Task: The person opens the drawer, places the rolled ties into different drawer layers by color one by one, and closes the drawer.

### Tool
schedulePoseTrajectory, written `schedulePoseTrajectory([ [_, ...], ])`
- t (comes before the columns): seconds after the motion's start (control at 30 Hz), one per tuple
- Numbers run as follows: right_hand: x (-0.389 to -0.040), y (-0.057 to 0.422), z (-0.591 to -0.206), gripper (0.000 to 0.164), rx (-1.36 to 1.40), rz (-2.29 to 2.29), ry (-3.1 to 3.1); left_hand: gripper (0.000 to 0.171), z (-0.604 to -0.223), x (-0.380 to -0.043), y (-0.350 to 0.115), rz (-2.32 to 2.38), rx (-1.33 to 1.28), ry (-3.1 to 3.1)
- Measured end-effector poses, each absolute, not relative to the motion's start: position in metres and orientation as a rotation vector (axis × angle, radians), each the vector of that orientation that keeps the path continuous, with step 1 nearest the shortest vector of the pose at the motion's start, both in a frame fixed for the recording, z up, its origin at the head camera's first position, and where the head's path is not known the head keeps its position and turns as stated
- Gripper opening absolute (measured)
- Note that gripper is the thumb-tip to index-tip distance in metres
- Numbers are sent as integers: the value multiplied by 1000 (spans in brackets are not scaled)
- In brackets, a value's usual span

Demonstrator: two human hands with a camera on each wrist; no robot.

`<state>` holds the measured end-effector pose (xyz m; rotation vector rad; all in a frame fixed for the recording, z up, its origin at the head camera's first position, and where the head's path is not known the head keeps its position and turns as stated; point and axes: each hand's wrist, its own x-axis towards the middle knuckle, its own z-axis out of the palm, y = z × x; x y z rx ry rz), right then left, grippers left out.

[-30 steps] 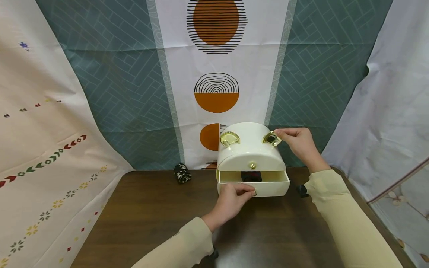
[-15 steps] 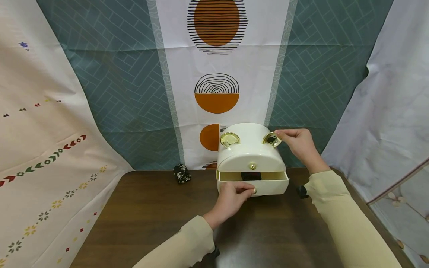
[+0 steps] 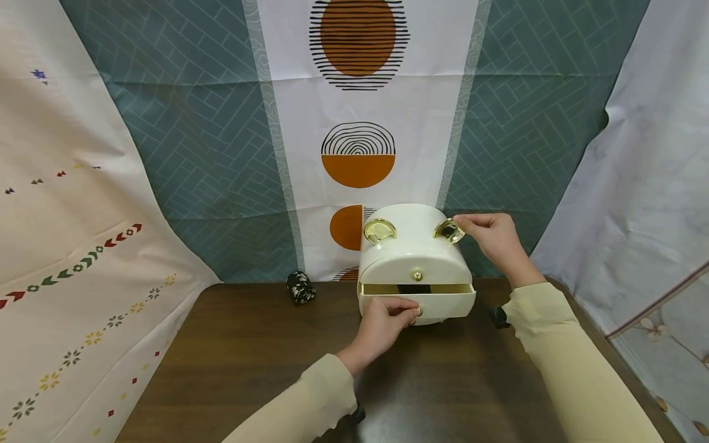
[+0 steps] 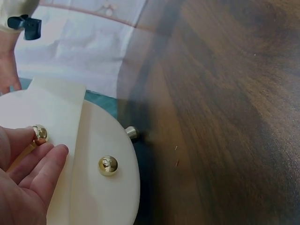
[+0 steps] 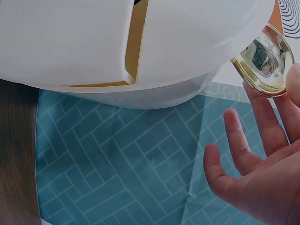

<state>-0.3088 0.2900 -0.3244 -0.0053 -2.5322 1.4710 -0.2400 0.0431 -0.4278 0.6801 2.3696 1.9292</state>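
A cream-white storage box (image 3: pixel 412 243) with a rounded top and two gold ear-shaped pieces stands at the back of the table. One of its drawers (image 3: pixel 451 304) sticks out partway, and a dark object (image 3: pixel 414 288) shows inside it. My left hand (image 3: pixel 379 326) pinches the gold knob (image 4: pixel 40 134) on that drawer between thumb and fingers. On the right, my other hand (image 3: pixel 493 237) holds the gold ear (image 5: pixel 265 63) by its edge with thumb and fingertips. Another gold knob (image 4: pixel 108 165) shows in the left wrist view, untouched.
A black patterned roll (image 3: pixel 301 287) lies at the table's back edge, left of the box. Behind the brown wooden table (image 3: pixel 249 363) hangs a teal and white cloth (image 3: pixel 216 154). Light curtains (image 3: pixel 637 203) close in the sides.
The drawer has slid further into the box, with my left hand moving slightly inward on its knob. Less of the dark object shows. My right hand has stayed on the ear.
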Motion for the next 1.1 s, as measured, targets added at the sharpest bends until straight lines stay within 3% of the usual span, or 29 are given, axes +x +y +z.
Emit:
schedulePoseTrajectory([
  [0.47,-304,290,-322,62,24,1470,-2533,14,-418,-239,42,1944,671,2344],
  [1.1,-304,290,-323,61,27,1479,-2538,10,-451,-265,47,1958,660,2364],
])
